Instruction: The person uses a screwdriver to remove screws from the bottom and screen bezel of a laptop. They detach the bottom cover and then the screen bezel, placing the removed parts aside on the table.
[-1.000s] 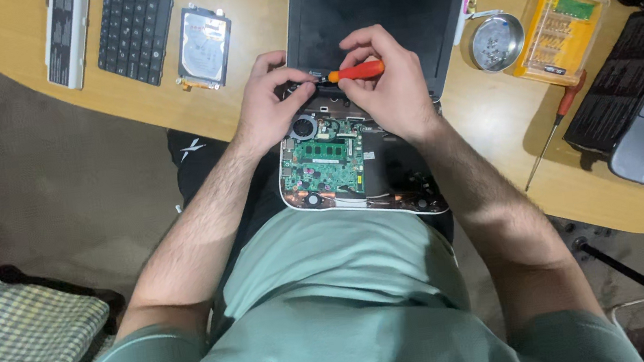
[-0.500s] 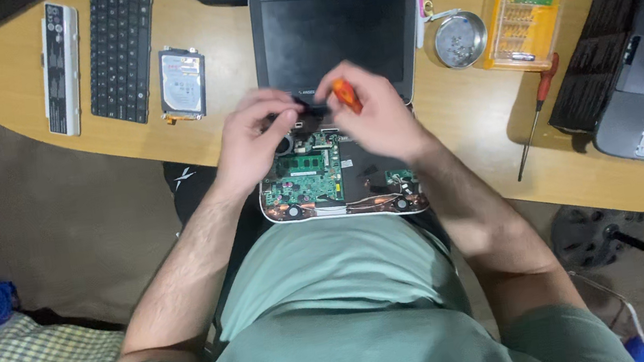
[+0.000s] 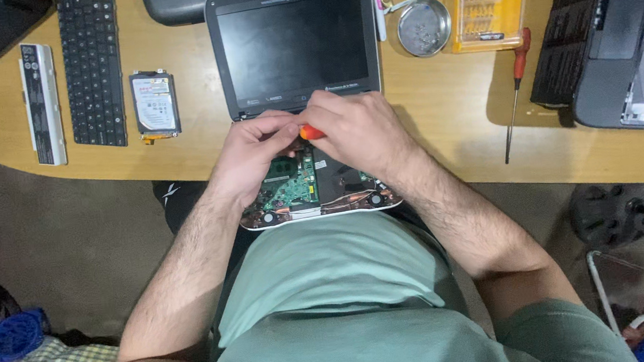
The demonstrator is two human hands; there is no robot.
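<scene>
Hands (image 3: pixel 308 137) clasp orange screwdriver (image 3: pixel 311 132), tip hidden | opened laptop (image 3: pixel 315 190) base mostly covered

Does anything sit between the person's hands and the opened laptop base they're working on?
Nothing visible does. Both the left hand and right hand rest directly over the exposed circuit board, gripping a small orange-handled screwdriver between them. Its tip is hidden by the fingers.

A dark, blank laptop screen (image 3: pixel 293 45) in a grey frame sits at twelve o'clock. At ten o'clock lies a hard drive (image 3: pixel 155 104) with a white rectangular label. At one o'clock, a yellow screwdriver-bit case (image 3: pixel 489 1).
</scene>
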